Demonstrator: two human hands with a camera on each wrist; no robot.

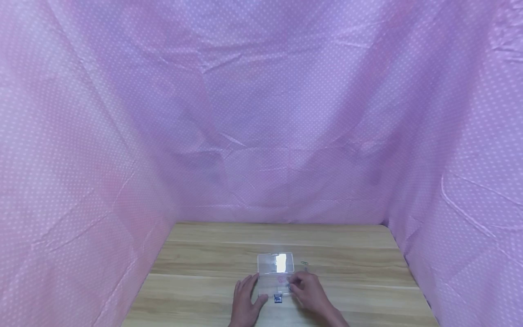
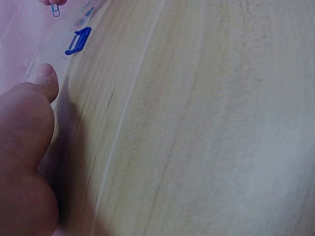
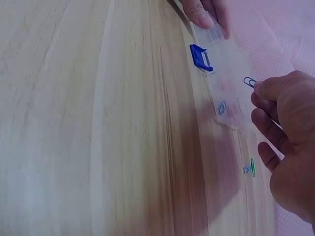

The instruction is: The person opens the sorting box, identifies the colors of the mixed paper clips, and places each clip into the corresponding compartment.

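Note:
A clear plastic box (image 1: pixel 269 286) lies with its lid (image 1: pixel 267 264) swung back behind it and a blue latch (image 3: pixel 200 58) on its front. My left hand (image 1: pixel 244 299) rests at the box's left end, its thumb (image 2: pixel 47 78) by the front corner. Between thumb and forefinger my right hand (image 3: pixel 290 113) pinches a blue paper clip (image 3: pixel 249 81), held over the right part of the box. Inside, pink pieces (image 3: pixel 226 88) and another blue paper clip (image 3: pixel 222 107) show through the wall.
Right of the box, a green paper clip (image 3: pixel 253 167) and a small pale blue one (image 3: pixel 246 169) lie on the wooden table (image 1: pixel 196 259). Pink dotted cloth (image 1: pixel 282 113) hangs around the table's back and sides.

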